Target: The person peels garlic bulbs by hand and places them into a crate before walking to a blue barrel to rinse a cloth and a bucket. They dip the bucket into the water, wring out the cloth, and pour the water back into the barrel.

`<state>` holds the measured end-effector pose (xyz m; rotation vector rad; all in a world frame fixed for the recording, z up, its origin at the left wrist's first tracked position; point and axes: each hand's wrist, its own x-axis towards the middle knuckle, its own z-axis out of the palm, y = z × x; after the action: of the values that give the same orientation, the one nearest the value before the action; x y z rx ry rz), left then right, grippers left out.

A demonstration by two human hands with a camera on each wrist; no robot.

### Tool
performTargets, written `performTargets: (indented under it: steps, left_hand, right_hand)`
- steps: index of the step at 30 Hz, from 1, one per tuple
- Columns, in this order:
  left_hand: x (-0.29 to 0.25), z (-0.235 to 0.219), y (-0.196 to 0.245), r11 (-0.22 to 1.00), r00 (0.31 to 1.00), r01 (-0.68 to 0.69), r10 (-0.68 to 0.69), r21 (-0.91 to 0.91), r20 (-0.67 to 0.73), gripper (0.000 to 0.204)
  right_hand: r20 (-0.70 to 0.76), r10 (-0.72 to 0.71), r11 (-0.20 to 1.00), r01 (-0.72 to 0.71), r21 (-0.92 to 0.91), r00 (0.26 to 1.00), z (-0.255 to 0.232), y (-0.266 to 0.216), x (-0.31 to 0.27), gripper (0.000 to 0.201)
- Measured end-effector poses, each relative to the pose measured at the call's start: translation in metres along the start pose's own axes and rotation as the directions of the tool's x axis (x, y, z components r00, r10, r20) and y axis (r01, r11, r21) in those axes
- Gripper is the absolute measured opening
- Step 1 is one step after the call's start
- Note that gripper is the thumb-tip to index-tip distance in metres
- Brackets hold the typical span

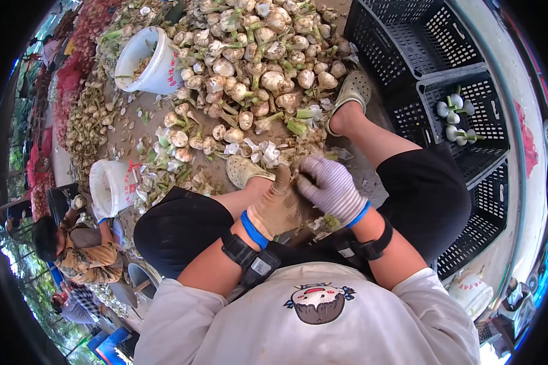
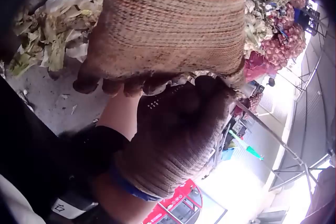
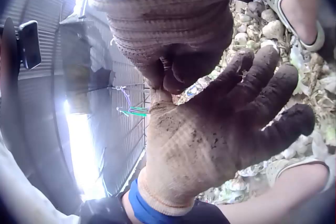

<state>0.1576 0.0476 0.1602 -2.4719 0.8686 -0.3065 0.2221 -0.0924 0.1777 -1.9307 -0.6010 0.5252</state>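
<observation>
Both hands wear knitted work gloves with blue bands at the wrist and meet above the lap. My left hand [image 1: 277, 207] is held up with fingers spread and nothing in its palm. In the right wrist view its palm and fingers [image 3: 265, 100] are dark with dirt. My right hand [image 1: 333, 188] curls its fingers against the left one and pinches the left glove [image 3: 178, 155] near its thumb side. From the left wrist view, the back of the left glove [image 2: 173, 29] lies above the right hand, whose fingertips are in shadow. Beyond the hands lies a heap of garlic bulbs [image 1: 277, 82].
Black plastic crates [image 1: 420, 85] line the right side, one holding several trimmed garlic bulbs [image 1: 460, 118]. Two white buckets [image 1: 164, 67] stand left of the heap. Stems and peelings [image 1: 189, 176] litter the floor around my clogs [image 1: 243, 171]. Another person [image 1: 88, 252] sits at the left.
</observation>
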Motion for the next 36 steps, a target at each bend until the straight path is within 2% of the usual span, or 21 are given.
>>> performTargets:
  steps: [2,3,4,5,7,9,10,11,13,15,16,17,19,20,21,22,23,25,29,34,36]
  left_hand:
    - [0.011,-0.005,-0.001,0.931,0.994,-0.023,0.061,0.365,-0.093,0.066]
    - [0.033,-0.01,0.006,0.598,0.874,-0.485,0.361,0.638,0.326,0.073]
    - [0.059,-0.015,0.015,0.063,0.551,-0.817,0.379,0.573,0.743,0.079]
    - [0.08,-0.02,0.024,-0.442,0.167,-0.874,0.11,0.199,0.98,0.085]
    - [0.077,-0.02,0.025,-0.702,-0.111,-0.635,-0.331,-0.323,0.937,0.092]
    - [0.023,-0.007,0.0,-0.896,0.585,-0.403,-0.096,0.185,0.805,0.096]
    - [0.009,-0.003,-0.005,-0.921,0.821,-0.156,0.079,0.356,0.565,0.098]
    - [0.006,0.001,-0.005,-0.923,0.821,-0.152,0.081,0.353,0.565,0.098]
    - [0.005,0.011,-0.003,-0.9,0.832,-0.151,0.107,0.409,0.544,0.094]
    - [0.002,0.019,0.005,-0.868,0.839,-0.152,0.139,0.473,0.526,0.091]
    - [-0.002,0.019,0.009,-0.85,0.84,-0.146,0.164,0.506,0.518,0.089]
    - [-0.002,0.02,0.006,-0.838,0.844,-0.144,0.174,0.526,0.507,0.088]
    - [-0.001,0.017,-0.006,-0.863,0.822,-0.198,0.113,0.465,0.559,0.086]
    - [-0.002,0.015,-0.01,-0.871,0.791,-0.277,0.033,0.405,0.611,0.084]
    - [-0.004,0.015,-0.012,-0.867,0.747,-0.369,-0.061,0.336,0.662,0.083]
    - [-0.009,0.027,-0.012,-0.849,0.692,-0.44,-0.113,0.293,0.713,0.082]
    - [-0.01,0.032,-0.013,-0.844,0.685,-0.454,-0.126,0.285,0.717,0.082]
    - [-0.002,0.04,-0.011,-0.815,0.569,-0.557,-0.234,0.16,0.788,0.081]
    - [0.014,0.041,-0.015,-0.779,0.553,-0.615,-0.313,0.125,0.772,0.077]
    - [0.008,0.051,-0.017,-0.791,0.614,-0.58,-0.267,0.196,0.743,0.064]
    - [0.009,0.051,-0.018,-0.865,0.55,-0.428,-0.019,0.262,0.835,0.053]
  right_hand:
    - [-0.094,-0.223,0.922,0.178,-0.343,0.97,0.008,0.007,-0.001,0.025]
    - [-0.183,-0.422,0.846,0.314,-0.431,0.888,0.013,0.003,0.002,0.024]
    - [-0.186,-0.42,0.846,0.309,-0.435,0.888,0.022,0.0,0.003,0.024]
    - [-0.15,-0.457,0.799,0.33,-0.502,0.877,0.033,-0.001,0.001,0.028]
    - [-0.109,-0.487,0.749,0.35,-0.562,0.867,0.043,0.02,0.002,0.033]
    - [0.103,0.065,0.926,-0.022,-0.377,0.993,0.042,0.074,0.014,0.038]
    - [-0.072,0.242,0.909,-0.252,-0.331,0.968,0.041,0.102,0.013,0.039]
    - [-0.236,0.412,0.852,-0.464,-0.244,0.88,0.035,0.099,0.016,0.039]
    - [-0.299,0.039,0.996,-0.062,-0.07,0.954,0.05,0.085,0.018,0.033]
    - [-0.151,-0.402,0.851,0.308,-0.427,0.903,0.056,0.047,0.007,0.039]
    - [0.057,-0.055,0.948,0.07,-0.311,0.997,0.065,0.093,0.01,0.029]
    - [0.272,0.249,0.866,-0.089,-0.491,0.929,0.041,0.092,0.014,0.035]
    - [0.052,0.572,0.735,-0.483,-0.475,0.819,0.049,0.139,0.005,0.047]
    - [-0.034,0.611,0.791,-0.612,-0.029,0.791,0.05,0.137,0.006,0.059]
    - [-0.024,0.603,0.796,-0.603,-0.046,0.798,0.049,0.125,0.008,0.059]
    - [0.375,0.589,0.535,-0.693,0.483,0.716,0.052,0.112,0.006,0.062]
    - [0.671,0.318,-0.023,-0.702,0.712,0.67,0.055,0.093,0.004,0.064]
    - [0.68,0.31,0.287,-0.747,0.6,0.665,0.062,0.051,-0.009,0.061]
    - [0.546,0.316,0.604,-0.609,0.514,0.775,0.057,0.033,-0.005,0.045]
    - [0.55,0.179,0.777,-0.46,0.429,0.816,0.053,0.019,-0.003,0.036]
    - [0.636,0.214,0.803,-0.504,0.317,0.741,0.047,0.011,0.003,0.037]
